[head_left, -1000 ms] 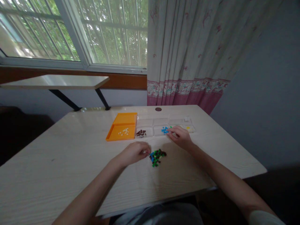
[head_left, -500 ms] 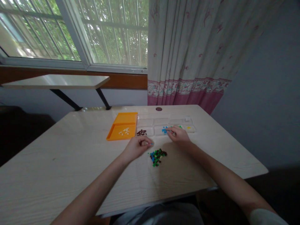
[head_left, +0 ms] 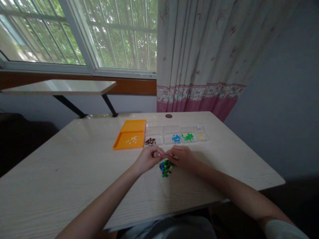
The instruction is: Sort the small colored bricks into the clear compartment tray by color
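Note:
My left hand [head_left: 149, 157] is closed in a pinch on a tiny blue building brick [head_left: 164, 155]. My right hand [head_left: 181, 156] meets it from the other side, thumb and forefinger pinched at the same blue piece. Just below the fingertips lies a loose pile of mixed small bricks [head_left: 164, 168], green, blue and dark brown, partly covered by my right hand. Beyond the hands stands a clear compartment box [head_left: 159, 143]. Its front sections hold brown bricks [head_left: 150, 141], blue bricks [head_left: 176, 138], green bricks [head_left: 187, 136] and a little yellow [head_left: 200, 135].
An open orange tray [head_left: 120, 146] with white bits [head_left: 132, 139] adjoins the box on the left. At the back left, a raised shelf [head_left: 62, 87] stands on black legs. A cable hole [head_left: 168, 116] sits near the rear edge of the wooden table [head_left: 74, 172], before a curtain.
My right hand has come back from the blue compartment toward me and left, and its fingertips now meet those of my left hand. The left hand has shifted only slightly.

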Demonstrator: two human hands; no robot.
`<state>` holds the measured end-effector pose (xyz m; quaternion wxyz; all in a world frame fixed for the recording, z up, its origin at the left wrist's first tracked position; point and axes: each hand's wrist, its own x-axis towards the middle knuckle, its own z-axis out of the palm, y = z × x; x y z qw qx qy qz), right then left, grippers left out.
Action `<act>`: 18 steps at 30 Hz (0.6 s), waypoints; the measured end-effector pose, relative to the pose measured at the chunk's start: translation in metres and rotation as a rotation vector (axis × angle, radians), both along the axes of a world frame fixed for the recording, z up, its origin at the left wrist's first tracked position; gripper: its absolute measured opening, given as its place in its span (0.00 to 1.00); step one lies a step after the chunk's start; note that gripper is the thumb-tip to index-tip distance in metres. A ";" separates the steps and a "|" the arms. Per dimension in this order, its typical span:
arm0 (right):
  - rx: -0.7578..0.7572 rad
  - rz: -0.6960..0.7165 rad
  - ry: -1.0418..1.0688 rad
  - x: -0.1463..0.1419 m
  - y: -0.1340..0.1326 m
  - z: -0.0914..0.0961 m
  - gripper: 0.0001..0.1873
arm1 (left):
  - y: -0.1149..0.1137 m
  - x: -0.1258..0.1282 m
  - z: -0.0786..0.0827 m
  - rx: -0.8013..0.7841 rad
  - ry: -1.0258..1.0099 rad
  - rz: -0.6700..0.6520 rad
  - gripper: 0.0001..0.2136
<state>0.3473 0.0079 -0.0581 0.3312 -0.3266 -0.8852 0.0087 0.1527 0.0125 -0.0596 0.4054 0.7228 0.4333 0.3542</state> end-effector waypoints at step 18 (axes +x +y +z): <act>0.092 -0.125 0.215 0.017 0.011 0.011 0.06 | 0.004 -0.023 0.016 0.215 0.323 -0.198 0.06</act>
